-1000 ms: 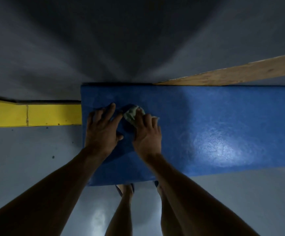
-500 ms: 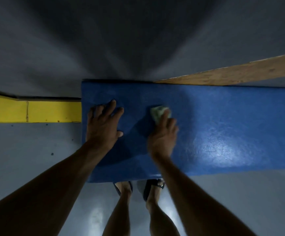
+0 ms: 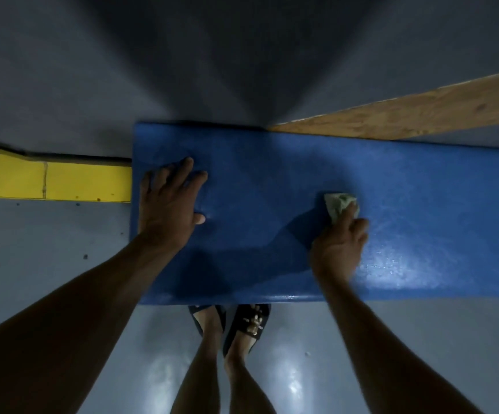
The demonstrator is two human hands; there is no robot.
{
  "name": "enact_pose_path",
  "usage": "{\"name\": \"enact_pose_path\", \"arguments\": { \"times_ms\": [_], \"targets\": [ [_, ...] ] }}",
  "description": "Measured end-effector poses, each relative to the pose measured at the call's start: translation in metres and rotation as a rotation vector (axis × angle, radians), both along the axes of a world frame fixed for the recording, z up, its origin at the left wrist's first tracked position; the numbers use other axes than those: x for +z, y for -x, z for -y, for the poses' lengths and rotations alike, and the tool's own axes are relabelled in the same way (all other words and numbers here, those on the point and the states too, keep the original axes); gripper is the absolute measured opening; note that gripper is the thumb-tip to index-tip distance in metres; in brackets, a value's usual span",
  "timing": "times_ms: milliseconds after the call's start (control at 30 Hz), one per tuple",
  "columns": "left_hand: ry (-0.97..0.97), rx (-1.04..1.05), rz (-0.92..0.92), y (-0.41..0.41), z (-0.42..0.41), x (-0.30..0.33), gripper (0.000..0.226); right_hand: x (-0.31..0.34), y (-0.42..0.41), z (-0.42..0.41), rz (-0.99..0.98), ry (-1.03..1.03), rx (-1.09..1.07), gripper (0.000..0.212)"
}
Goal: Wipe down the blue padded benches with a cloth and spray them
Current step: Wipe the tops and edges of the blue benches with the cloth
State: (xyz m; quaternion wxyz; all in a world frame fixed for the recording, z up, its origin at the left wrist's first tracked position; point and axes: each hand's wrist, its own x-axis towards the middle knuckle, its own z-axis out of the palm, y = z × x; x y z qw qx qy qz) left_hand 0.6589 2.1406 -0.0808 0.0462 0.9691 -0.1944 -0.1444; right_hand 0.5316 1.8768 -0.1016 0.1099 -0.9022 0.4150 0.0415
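Observation:
A blue padded bench (image 3: 266, 186) runs from the middle of the view off the right edge. My left hand (image 3: 169, 204) lies flat on its left end, fingers spread and pressing the pad. My right hand (image 3: 339, 243) is near the bench's middle, its fingers curled over a small crumpled pale green cloth (image 3: 338, 204) and pressing it onto the pad. The surface right of the cloth shines wet. No spray bottle is in view.
A grey wall stands behind the bench, with a slanting wooden board (image 3: 421, 115) at the upper right. A yellow ledge (image 3: 51, 182) meets the bench's left end. My feet in black sandals (image 3: 246, 324) stand on the glossy grey floor at the bench's front edge.
My right hand has swept the cloth to the right along the bench, away from my left hand. The left hand has stayed planted on the left end.

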Motion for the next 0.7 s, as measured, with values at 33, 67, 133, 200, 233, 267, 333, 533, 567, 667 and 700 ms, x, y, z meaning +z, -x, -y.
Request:
{"name": "enact_pose_path", "arguments": {
  "times_ms": [33, 67, 133, 200, 233, 267, 333, 533, 567, 667, 700],
  "targets": [
    [0.007, 0.007, 0.008, 0.001, 0.0, 0.0, 0.087, -0.001, -0.003, -0.025, 0.019, -0.031, 0.024, 0.07],
    [0.008, 0.008, 0.009, 0.002, 0.0, 0.0, 0.086, -0.002, -0.004, -0.05, 0.039, -0.069, 0.091, 0.071],
    [-0.005, 0.008, 0.005, 0.005, 0.001, 0.003, 0.086, 0.002, 0.006, -0.095, 0.064, -0.12, 0.327, 0.072],
    [-0.024, -0.004, 0.014, 0.007, 0.001, 0.007, 0.084, 0.007, 0.021, -0.114, 0.076, -0.159, 0.623, 0.07],
    [-0.033, -0.017, 0.025, 0.007, 0.0, 0.009, 0.083, 0.008, 0.026, -0.106, 0.083, -0.16, 0.759, 0.067],
    [-0.039, -0.023, 0.03, 0.008, -0.002, 0.011, 0.081, 0.008, 0.028, -0.091, 0.083, -0.136, 0.864, 0.064],
    [-0.031, -0.023, 0.049, 0.013, -0.008, 0.016, 0.074, 0.003, 0.034, -0.046, 0.062, -0.046, 0.939, 0.061],
    [0.02, 0.025, 0.084, 0.06, -0.021, 0.02, 0.056, 0.006, 0.066, 0.059, 0.014, 0.005, 0.248, 0.065],
    [0.027, 0.057, 0.082, 0.069, -0.023, 0.019, 0.053, 0.003, 0.064, 0.047, 0.022, 0.016, 0.155, 0.064],
    [0.055, 0.093, 0.122, 0.096, -0.024, 0.017, 0.044, -0.001, 0.054, -0.026, 0.067, -0.041, 0.103, 0.067],
    [0.061, 0.081, 0.134, 0.103, -0.024, 0.016, 0.043, 0.001, 0.053, -0.056, 0.08, -0.084, 0.183, 0.069]
  ]
}}
